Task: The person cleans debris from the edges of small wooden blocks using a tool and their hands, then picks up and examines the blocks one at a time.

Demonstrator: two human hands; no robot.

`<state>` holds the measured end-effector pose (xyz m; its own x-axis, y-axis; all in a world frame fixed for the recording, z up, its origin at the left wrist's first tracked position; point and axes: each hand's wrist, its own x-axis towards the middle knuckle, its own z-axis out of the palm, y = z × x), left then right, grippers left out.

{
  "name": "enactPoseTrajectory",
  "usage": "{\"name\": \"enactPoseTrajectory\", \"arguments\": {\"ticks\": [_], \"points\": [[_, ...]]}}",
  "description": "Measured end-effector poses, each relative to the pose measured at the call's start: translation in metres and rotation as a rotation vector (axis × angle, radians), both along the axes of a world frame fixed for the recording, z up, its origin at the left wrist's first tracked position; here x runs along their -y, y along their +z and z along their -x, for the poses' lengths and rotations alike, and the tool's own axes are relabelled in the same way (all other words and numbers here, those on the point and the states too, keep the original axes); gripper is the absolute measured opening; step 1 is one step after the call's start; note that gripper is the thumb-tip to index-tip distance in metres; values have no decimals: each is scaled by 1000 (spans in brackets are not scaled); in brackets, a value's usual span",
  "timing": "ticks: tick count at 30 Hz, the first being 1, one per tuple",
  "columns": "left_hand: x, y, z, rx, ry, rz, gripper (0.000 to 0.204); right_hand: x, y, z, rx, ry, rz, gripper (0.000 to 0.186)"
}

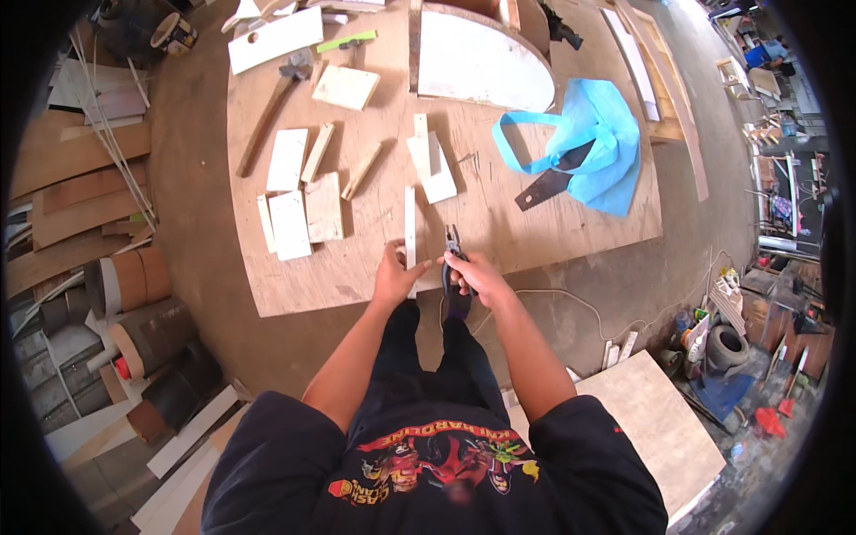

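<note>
At the near edge of a plywood table (357,276), my left hand (394,275) grips a narrow white wooden strip (410,223), which points away from me. Just to its right, my right hand (473,275) is closed round the dark handles of a pair of pliers (453,241). The jaws of the pliers point away from me, slightly parted, apart from the strip. Beyond the strip lie a white wood piece with a narrow stick (433,169) on it and several loose nails (471,163).
Wood blocks (290,223) and a hammer (276,107) lie on the table's left. On its right, a blue cloth bag (602,147) partly covers a saw (542,190). A curved white panel (481,58) stands at the far side. A cable (571,299) crosses the floor.
</note>
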<state>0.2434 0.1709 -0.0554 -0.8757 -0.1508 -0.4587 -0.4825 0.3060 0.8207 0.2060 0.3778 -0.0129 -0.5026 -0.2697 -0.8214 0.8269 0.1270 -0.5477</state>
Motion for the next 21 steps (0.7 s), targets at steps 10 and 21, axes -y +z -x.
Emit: {"name": "enactPoseTrajectory", "arguments": {"ticks": [10, 21], "points": [[-40, -17, -107, 271, 50, -284, 35, -26, -24, -32, 86, 307, 119, 43], [5, 8, -77, 22, -93, 119, 29, -57, -15, -5, 95, 561, 126, 41]]}}
